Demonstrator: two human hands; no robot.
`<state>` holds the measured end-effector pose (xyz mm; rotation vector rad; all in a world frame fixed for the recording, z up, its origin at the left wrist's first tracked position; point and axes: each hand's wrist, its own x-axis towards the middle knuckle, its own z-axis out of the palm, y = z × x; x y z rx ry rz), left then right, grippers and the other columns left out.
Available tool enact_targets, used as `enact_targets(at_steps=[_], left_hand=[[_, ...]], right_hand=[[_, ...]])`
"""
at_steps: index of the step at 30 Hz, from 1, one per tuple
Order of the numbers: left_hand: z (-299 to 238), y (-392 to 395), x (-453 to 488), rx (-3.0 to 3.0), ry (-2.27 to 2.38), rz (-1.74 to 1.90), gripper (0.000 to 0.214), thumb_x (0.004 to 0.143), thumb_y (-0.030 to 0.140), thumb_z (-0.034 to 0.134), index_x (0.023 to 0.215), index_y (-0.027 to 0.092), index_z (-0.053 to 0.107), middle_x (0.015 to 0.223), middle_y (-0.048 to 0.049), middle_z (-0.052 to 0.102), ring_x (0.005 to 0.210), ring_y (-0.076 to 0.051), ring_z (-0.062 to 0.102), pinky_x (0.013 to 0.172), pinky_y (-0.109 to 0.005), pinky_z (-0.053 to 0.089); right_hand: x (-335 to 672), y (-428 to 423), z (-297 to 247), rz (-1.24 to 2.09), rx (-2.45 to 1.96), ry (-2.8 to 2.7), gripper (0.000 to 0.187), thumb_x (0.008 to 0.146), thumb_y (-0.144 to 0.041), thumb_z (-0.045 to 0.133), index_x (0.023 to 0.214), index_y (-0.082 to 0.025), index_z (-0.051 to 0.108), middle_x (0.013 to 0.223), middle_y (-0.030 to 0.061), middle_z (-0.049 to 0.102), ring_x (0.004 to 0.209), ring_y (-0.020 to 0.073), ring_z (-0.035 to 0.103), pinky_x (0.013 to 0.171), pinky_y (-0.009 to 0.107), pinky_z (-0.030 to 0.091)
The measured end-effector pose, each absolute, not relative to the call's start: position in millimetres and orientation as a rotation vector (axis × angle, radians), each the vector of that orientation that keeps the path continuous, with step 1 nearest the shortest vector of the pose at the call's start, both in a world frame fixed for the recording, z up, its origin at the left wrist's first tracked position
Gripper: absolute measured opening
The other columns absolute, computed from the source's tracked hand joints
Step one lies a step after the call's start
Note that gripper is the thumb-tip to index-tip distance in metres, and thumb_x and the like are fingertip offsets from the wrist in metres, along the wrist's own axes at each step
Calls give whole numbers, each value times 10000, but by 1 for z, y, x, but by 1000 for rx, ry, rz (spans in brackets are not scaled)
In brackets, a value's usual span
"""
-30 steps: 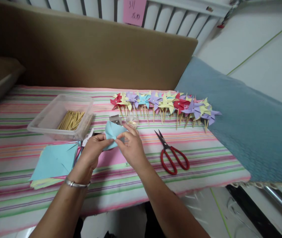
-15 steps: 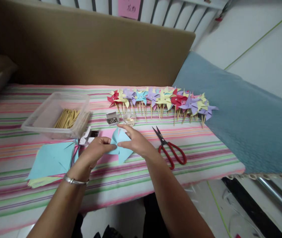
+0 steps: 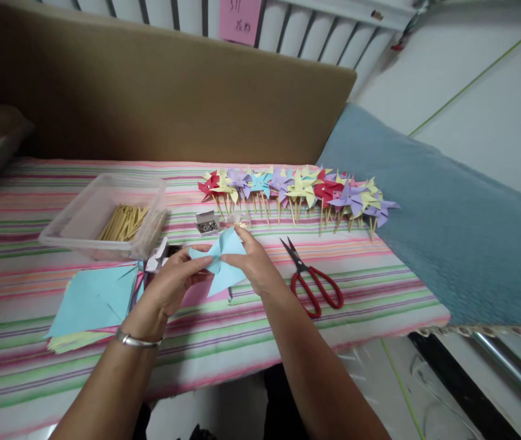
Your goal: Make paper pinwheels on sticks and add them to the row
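Both hands hold a light blue paper pinwheel piece (image 3: 224,260) just above the striped cloth. My left hand (image 3: 171,287) pinches its left flap near the middle, a metal bracelet on that wrist. My right hand (image 3: 255,266) grips its right side, fingers curled over the folded flaps. A stack of cut blue and yellow paper squares (image 3: 93,302) lies left of my left hand. Red-handled scissors (image 3: 313,281) lie shut to the right of my right hand.
A clear plastic tub (image 3: 104,214) holds wooden sticks. A small box of pins (image 3: 207,223) sits behind the hands. A row of several finished coloured pinwheels (image 3: 297,189) lies further back. A brown padded backrest (image 3: 173,98) and a blue cushion (image 3: 425,220) border the striped cloth (image 3: 35,366).
The blue paper has been raised and more of its flaps are folded in toward the centre. My hands have shifted slightly around it.
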<state>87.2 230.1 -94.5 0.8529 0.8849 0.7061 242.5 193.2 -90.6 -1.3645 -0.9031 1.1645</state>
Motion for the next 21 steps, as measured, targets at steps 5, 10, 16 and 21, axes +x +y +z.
enact_targets(at_steps=[5,10,16,21], left_hand=[[-97,223,100,750,769,809,213,555,223,824,731,168,718,749,-16,722,711,-131,632,726,-243,471],[-101,221,106,685,805,863,214,554,224,821,733,149,729,713,-27,730,687,-146,639,726,-256,479],[-104,221,105,654,866,929,212,542,213,817,707,141,706,680,-13,716,636,-124,615,668,-236,469],[-97,233,91,655,920,976,206,524,192,800,671,137,667,614,9,670,562,-110,570,575,-226,428]], right_hand=[[235,196,-95,1056,-1284,-792,600,592,-191,692,1171,-222,540,899,20,667,750,190,623,594,267,500],[229,194,-95,1101,-1209,-748,519,610,-206,695,1109,-220,555,909,20,678,778,200,635,631,278,513],[224,194,-93,1122,-1168,-748,567,620,-204,691,1164,-211,531,912,18,671,782,191,628,681,286,507],[227,190,-91,992,-1292,-919,553,746,-286,631,1272,-209,480,875,33,652,748,174,617,718,318,510]])
